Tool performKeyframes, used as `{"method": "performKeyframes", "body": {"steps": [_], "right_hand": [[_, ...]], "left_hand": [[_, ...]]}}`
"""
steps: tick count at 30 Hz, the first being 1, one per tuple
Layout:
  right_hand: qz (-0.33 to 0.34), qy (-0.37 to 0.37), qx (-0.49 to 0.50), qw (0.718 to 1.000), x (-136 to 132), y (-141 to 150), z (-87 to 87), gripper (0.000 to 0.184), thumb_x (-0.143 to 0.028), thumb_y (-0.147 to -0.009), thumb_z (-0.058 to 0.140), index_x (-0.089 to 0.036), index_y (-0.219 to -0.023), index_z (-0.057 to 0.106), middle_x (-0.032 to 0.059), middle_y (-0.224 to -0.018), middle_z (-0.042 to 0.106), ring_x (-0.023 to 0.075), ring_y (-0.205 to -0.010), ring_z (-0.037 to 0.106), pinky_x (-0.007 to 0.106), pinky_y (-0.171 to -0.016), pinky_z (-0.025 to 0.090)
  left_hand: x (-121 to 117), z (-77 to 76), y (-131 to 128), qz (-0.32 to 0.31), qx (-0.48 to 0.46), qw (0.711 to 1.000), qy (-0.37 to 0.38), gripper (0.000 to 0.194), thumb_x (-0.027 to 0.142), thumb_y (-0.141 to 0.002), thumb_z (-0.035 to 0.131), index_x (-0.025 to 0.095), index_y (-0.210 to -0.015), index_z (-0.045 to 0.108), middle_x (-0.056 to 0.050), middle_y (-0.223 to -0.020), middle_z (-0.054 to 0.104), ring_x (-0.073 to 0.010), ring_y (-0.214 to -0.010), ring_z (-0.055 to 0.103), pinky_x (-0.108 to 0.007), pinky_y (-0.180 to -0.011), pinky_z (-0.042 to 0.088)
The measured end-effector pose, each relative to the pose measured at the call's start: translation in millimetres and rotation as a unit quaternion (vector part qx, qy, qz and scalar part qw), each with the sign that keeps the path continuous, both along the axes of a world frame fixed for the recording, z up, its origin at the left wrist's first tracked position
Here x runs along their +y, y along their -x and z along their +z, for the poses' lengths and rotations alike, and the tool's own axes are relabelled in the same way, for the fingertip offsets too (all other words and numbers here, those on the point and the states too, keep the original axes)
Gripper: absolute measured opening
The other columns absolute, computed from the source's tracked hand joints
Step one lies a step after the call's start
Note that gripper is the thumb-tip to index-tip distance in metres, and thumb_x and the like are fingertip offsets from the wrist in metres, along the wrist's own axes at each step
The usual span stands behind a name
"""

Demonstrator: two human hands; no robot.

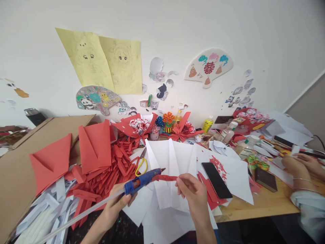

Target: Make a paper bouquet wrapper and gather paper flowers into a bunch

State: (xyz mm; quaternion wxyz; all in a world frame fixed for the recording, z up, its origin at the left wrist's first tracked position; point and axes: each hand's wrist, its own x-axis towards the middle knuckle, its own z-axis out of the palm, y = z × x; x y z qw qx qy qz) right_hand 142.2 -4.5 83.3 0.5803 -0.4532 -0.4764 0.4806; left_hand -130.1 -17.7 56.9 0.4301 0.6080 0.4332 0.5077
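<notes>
My left hand (117, 201) is closed around a blue hot glue gun (142, 181), its dark nozzle pointing right and slightly up. A long translucent glue stick (83, 214) trails from its back end toward the lower left. Between the thumb and fingers of my right hand (193, 192) is a narrow folded strip of red paper (166, 178). The strip's left end lies just below the nozzle; whether they touch I cannot tell. Beneath both hands lies pleated white paper (186, 157), partly covered by them.
A heap of folded red strips (115, 166) and white strips (54, 200) lies left, beside stacked red sheets (95, 147) and a cardboard box (15, 183). Yellow-handled scissors (141, 167) rest nearby. Right are a phone (216, 180) and another person's hands (297, 166). Paper bouquets (139, 126) stand behind.
</notes>
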Motion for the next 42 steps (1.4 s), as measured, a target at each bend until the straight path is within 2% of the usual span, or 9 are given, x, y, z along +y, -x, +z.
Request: {"method": "performKeyframes", "body": {"steps": [8, 13, 20, 24, 29, 33, 37, 39, 42], "right_hand": [[-0.105, -0.043, 0.022, 0.993, -11.0, 1.9, -7.6, 0.028, -0.04, -0.081, 0.074, -0.014, -0.087, 0.067, 0.003, -0.065, 0.059, 0.0101, -0.055, 0.053, 0.019, -0.046, 0.041], [-0.116, -0.14, -0.081, 0.98, -19.3, 16.6, -14.9, 0.011, -0.027, -0.087, 0.069, -0.017, -0.086, 0.068, 0.0026, -0.075, 0.064, 0.0093, -0.06, 0.058, 0.018, -0.054, 0.048], [-0.113, -0.334, -0.261, 0.898, -45.1, 101.2, -60.7, 0.017, -0.005, -0.092, 0.053, -0.015, -0.101, 0.062, 0.0042, -0.081, 0.064, 0.0106, -0.069, 0.059, 0.021, -0.065, 0.049], [-0.115, -0.322, -0.36, 0.868, -44.4, 128.1, -86.9, 0.024, -0.009, -0.098, 0.042, -0.014, -0.084, 0.062, 0.0037, -0.071, 0.057, 0.013, -0.065, 0.057, 0.025, -0.06, 0.046], [-0.136, -0.31, -0.432, 0.836, -39.7, 126.1, -97.6, 0.035, -0.017, -0.101, 0.037, -0.015, -0.078, 0.063, 0.0036, -0.069, 0.056, 0.0152, -0.06, 0.057, 0.027, -0.056, 0.044], [-0.142, -0.283, -0.38, 0.869, -47.9, 116.6, -93.1, 0.028, -0.025, -0.101, 0.041, -0.015, -0.1, 0.067, 0.0058, -0.079, 0.06, 0.0162, -0.068, 0.061, 0.026, -0.061, 0.048], [0.064, -0.163, -0.177, 0.968, -72.4, 119.3, -84.5, 0.025, -0.032, -0.096, 0.053, -0.019, -0.113, 0.066, 0.0049, -0.088, 0.064, 0.0115, -0.066, 0.06, 0.021, -0.061, 0.051], [0.164, -0.119, -0.082, 0.976, -88.0, 128.6, -86.5, 0.038, -0.04, -0.089, 0.062, -0.018, -0.121, 0.064, 0.0077, -0.098, 0.066, 0.0145, -0.077, 0.065, 0.022, -0.07, 0.055], [0.224, -0.085, -0.03, 0.97, -107.4, 146.8, -100.8, 0.048, -0.053, -0.083, 0.066, -0.019, -0.117, 0.068, 0.0085, -0.099, 0.069, 0.0205, -0.089, 0.067, 0.028, -0.081, 0.056]], "left_hand": [[1.3, 10.3, -4.6, 0.029, -0.034, 0.999, 0.002, 0.043, 0.046, -0.095, 0.049, 0.018, -0.064, 0.052, 0.0, -0.058, 0.046, -0.0133, -0.056, 0.04, -0.028, -0.058, 0.029], [4.8, 27.7, 0.2, 0.102, -0.126, 0.986, 0.028, 0.038, 0.043, -0.095, 0.052, 0.017, -0.067, 0.05, 0.002, -0.062, 0.048, -0.0105, -0.055, 0.04, -0.025, -0.055, 0.031], [-1.1, 56.6, 7.9, 0.124, -0.197, 0.968, 0.092, 0.043, 0.053, -0.089, 0.059, 0.017, -0.068, 0.046, 0.003, -0.062, 0.049, -0.0083, -0.05, 0.041, -0.021, -0.045, 0.029], [-14.0, 66.8, 5.3, 0.078, -0.162, 0.98, 0.086, 0.046, 0.053, -0.094, 0.051, 0.016, -0.066, 0.05, 0.002, -0.058, 0.05, -0.0085, -0.049, 0.043, -0.021, -0.046, 0.031], [-21.9, 74.8, -8.5, 0.047, -0.136, 0.988, 0.062, 0.044, 0.053, -0.094, 0.051, 0.018, -0.068, 0.048, 0.002, -0.057, 0.05, -0.009, -0.048, 0.042, -0.022, -0.045, 0.027], [-22.3, 75.0, -21.0, 0.024, -0.115, 0.992, 0.04, 0.042, 0.05, -0.096, 0.049, 0.018, -0.069, 0.048, 0.003, -0.058, 0.05, -0.0086, -0.048, 0.043, -0.023, -0.047, 0.028], [-22.2, 73.4, -32.1, 0.001, -0.1, 0.995, 0.03, 0.04, 0.048, -0.097, 0.048, 0.017, -0.071, 0.05, 0.003, -0.062, 0.05, -0.0088, -0.05, 0.046, -0.023, -0.052, 0.034], [-22.4, 73.1, -37.7, -0.005, -0.086, 0.996, 0.024, 0.04, 0.049, -0.097, 0.047, 0.017, -0.071, 0.05, 0.003, -0.063, 0.05, -0.0094, -0.05, 0.047, -0.024, -0.053, 0.036], [-22.8, 72.9, -45.8, -0.016, -0.087, 0.996, 0.021, 0.039, 0.049, -0.097, 0.047, 0.018, -0.074, 0.049, 0.003, -0.065, 0.049, -0.0099, -0.05, 0.048, -0.025, -0.052, 0.037]]}}
